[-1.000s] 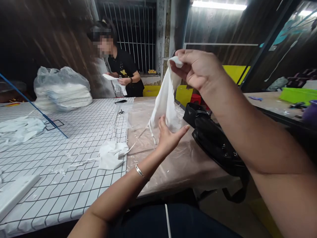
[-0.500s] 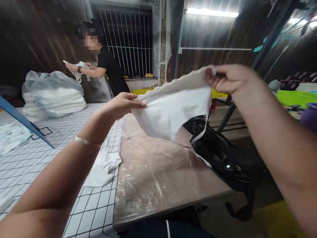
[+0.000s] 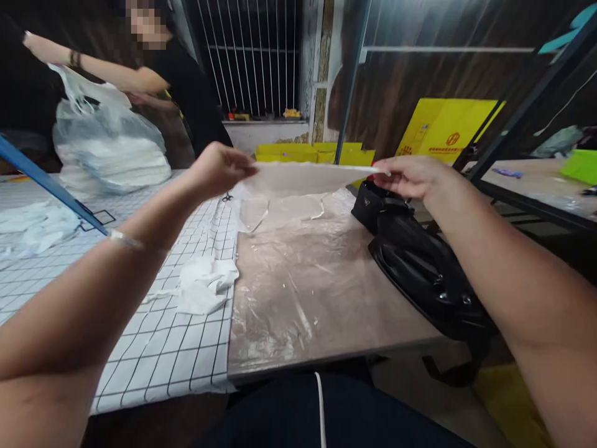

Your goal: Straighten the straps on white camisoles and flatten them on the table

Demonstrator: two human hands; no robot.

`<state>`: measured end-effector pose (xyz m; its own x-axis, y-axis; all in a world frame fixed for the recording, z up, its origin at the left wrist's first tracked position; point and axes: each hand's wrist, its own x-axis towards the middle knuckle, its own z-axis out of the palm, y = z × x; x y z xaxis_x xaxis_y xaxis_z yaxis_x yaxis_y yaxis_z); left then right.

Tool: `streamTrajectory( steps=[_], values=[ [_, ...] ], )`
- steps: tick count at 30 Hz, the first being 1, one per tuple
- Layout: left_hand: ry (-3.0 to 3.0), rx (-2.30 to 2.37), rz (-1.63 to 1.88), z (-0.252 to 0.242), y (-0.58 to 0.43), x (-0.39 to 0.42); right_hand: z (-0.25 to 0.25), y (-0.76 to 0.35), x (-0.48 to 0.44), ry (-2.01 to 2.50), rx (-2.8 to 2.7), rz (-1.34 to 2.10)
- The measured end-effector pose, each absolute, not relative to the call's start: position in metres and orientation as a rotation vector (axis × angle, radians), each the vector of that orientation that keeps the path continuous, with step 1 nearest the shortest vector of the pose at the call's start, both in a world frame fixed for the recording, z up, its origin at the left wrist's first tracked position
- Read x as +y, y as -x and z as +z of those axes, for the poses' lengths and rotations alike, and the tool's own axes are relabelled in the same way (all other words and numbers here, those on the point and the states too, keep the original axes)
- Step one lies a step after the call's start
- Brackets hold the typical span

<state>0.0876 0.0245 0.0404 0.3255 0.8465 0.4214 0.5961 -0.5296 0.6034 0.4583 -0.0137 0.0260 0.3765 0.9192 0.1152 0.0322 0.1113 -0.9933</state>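
White briefs (image 3: 303, 178) hang stretched by the waist edge between my two hands, above the far end of the plastic-covered table (image 3: 289, 298). The left upper corner is pinched in my left hand (image 3: 222, 168), fingers closed. My right hand (image 3: 413, 175) pinches the other corner between thumb and fingers. The top edge runs nearly straight and level; the lower part of the cloth is blurred. On the checked cloth (image 3: 163, 367) below my left forearm lies a crumpled white garment (image 3: 205, 286).
A black bag (image 3: 410, 261) lies along the table's right edge. At the back left, a person (image 3: 186, 87) in black holds up white cloth (image 3: 96, 90) beside a plastic-wrapped white stack (image 3: 116, 162). A blue bar (image 3: 51, 186) slants at left. Yellow bags (image 3: 448, 130) stand behind.
The briefs went from tilted, front showing, to level and seen nearly edge-on. My right hand came down and my left rose slightly. The co-worker raised an arm. The view tipped downward.
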Motion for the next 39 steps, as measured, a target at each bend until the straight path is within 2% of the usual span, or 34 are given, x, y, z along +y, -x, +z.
streamTrajectory(
  steps=[6,9,12,16,18,21,24,27,34,39],
  values=[
    [-2.792,1.111,0.554,-0.152,-0.053,-0.09,-0.118,-0.425,-0.134,1.848,-1.098,1.014],
    [-2.848,1.043,0.525,-0.201,-0.04,-0.141,-0.161,-0.412,-0.176,1.956,-1.124,1.043],
    [-2.811,1.039,0.542,-0.2,-0.029,-0.165,-0.172,-0.409,-0.199,2.065,-1.231,0.958],
    [-2.604,1.108,0.551,-0.176,-0.025,-0.151,-0.165,-0.392,-0.193,2.014,-1.571,0.413],
    [-2.557,1.174,0.612,-0.17,-0.032,-0.136,-0.162,-0.367,-0.165,1.895,-1.659,0.328],
    [-2.656,1.058,0.597,-0.177,-0.055,-0.122,-0.159,-0.315,-0.094,1.783,-1.771,0.438],
    [-2.776,0.865,0.346,-0.194,-0.078,-0.123,-0.156,-0.265,-0.011,1.781,-1.732,0.531],
    [-2.77,0.828,0.166,-0.207,-0.087,-0.128,-0.157,-0.232,0.052,1.87,-1.651,0.786],
    [-2.73,0.81,0.167,-0.213,-0.087,-0.132,-0.153,-0.223,0.098,1.891,-1.442,1.292],
    [-2.643,0.819,0.089,-0.209,-0.092,-0.133,-0.113,-0.231,0.125,1.713,-1.265,1.476]
  ],
)
